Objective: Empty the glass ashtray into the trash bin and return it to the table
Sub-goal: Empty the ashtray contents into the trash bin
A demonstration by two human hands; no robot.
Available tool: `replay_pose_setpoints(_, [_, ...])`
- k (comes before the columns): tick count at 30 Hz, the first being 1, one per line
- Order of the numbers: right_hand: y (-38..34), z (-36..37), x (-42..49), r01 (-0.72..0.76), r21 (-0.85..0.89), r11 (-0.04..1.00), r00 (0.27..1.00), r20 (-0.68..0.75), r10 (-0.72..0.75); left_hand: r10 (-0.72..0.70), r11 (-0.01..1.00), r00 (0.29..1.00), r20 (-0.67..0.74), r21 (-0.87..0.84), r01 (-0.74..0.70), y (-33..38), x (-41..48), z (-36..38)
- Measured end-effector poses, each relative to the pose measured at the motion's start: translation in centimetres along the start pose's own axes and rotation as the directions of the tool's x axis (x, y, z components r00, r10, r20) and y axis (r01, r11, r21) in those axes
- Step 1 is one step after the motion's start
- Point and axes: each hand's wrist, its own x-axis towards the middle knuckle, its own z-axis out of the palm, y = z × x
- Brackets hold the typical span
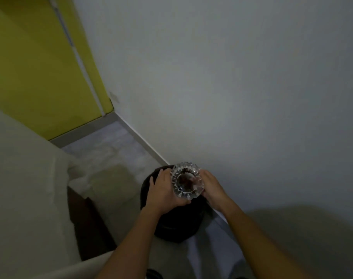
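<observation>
A cut-glass ashtray (186, 180) with dark brown ash and bits in its bowl is held above a black trash bin (177, 222) on the floor by the white wall. My left hand (164, 191) grips its left side and my right hand (212, 189) grips its right side. The ashtray looks about level, with its open bowl facing the camera. The bin's mouth is mostly hidden under my hands and the ashtray.
A white wall (232, 87) runs close along the right of the bin. A pale cloth-covered piece of furniture (26, 198) with a dark wooden side (89, 224) stands to the left. A yellow panel (30, 67) fills the far corner, above grey floor (111, 150).
</observation>
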Motion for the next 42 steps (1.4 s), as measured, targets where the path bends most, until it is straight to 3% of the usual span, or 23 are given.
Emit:
replay_pose_setpoints(6, [7.0, -1.1, 6.8, -0.016, -0.008, 1.0, 0.997, 0.081, 0.017, -0.014, 0.999, 1.0, -0.023, 0.036, 0.015, -5.1, 3.8, 9.6])
replay_pose_setpoints(9, [8.9, -1.6, 9.2, 0.043, 0.077, 0.996, 0.994, 0.096, -0.05, -0.095, 0.991, 0.983, -0.156, 0.078, 0.108, -7.5, 4.2, 12.9])
replay_pose_setpoints(12, [9.9, -1.9, 10.2, 0.044, 0.144, 0.989, 0.993, 0.101, -0.059, -0.324, 0.945, 0.886, -0.332, -0.064, 0.321, -10.3, 2.8, 15.7])
replay_pose_setpoints(14, [10.2, -2.2, 9.9, 0.017, 0.173, 0.985, 0.99, 0.132, -0.04, -0.508, 0.86, 0.804, -0.31, -0.226, 0.457, -11.6, 1.3, 16.9])
replay_pose_setpoints(16, [9.8, -2.5, 9.5, 0.011, 0.182, 0.983, 0.989, 0.145, -0.038, -0.598, 0.797, 0.767, -0.234, -0.277, 0.537, -12.3, 0.5, 17.6])
replay_pose_setpoints(20, [9.7, -2.6, 9.8, -0.01, 0.119, 0.993, 0.991, 0.133, -0.006, -0.604, 0.787, 0.779, -0.167, -0.279, 0.551, -12.4, 0.4, 19.0])
replay_pose_setpoints(25, [12.0, -2.3, 10.6, 0.019, 0.021, 1.0, 0.995, 0.103, -0.021, -0.62, 0.769, 0.749, -0.233, -0.366, 0.523, -12.0, 0.2, 20.4])
replay_pose_setpoints(28, [12.2, -1.7, 10.8, 0.09, -0.174, 0.981, 0.994, 0.073, -0.079, -0.624, 0.769, 0.748, -0.227, -0.352, 0.534, -12.0, 0.5, 20.4])
replay_pose_setpoints(31, [12.3, -1.0, 10.5, 0.271, -0.51, 0.816, 0.951, 0.013, -0.308, -0.627, 0.769, 0.748, -0.219, -0.327, 0.549, -11.7, 0.5, 20.4])
replay_pose_setpoints(35, [13.9, -0.5, 9.7, 0.468, -0.734, 0.491, 0.804, 0.124, -0.581, -0.623, 0.771, 0.75, -0.22, -0.334, 0.542, -11.6, 0.6, 20.3])
replay_pose_setpoints(39, [15.7, -0.7, 9.0, 0.533, -0.842, 0.079, 0.71, 0.395, -0.583, -0.628, 0.768, 0.745, -0.225, -0.337, 0.545, -11.7, 0.9, 20.4])
replay_pose_setpoints(42, [15.9, -0.9, 8.8, 0.592, -0.795, -0.129, 0.615, 0.549, -0.566, -0.64, 0.759, 0.732, -0.234, -0.34, 0.555, -11.3, 1.1, 20.6])
